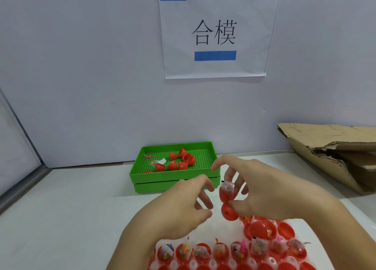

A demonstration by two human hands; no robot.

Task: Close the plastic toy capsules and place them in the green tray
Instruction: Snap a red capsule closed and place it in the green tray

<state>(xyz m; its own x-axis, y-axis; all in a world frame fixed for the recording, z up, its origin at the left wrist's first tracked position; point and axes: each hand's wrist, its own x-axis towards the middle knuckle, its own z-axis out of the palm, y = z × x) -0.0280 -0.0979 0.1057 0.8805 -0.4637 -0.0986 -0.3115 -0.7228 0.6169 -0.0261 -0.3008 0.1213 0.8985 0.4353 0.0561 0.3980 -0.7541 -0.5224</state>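
Observation:
My right hand [270, 190] holds an open red capsule [228, 203] above the table, thumb below and fingers behind it. A small bagged toy sits in its upper half. My left hand [179, 206] hovers just to the left with fingers loosely spread, holding nothing. The green tray [142, 178] stands behind my hands against the wall. Several red capsule pieces [179, 160] and some loose toy bits lie in it. Rows of open red capsules [230, 251] with bagged toys lie at the near edge, under my wrists.
A torn, flattened cardboard box [333, 151] lies at the back right on the white table. A paper sign [215, 33] with blue tape hangs on the wall above the tray. A metal frame edge [22, 186] runs along the left.

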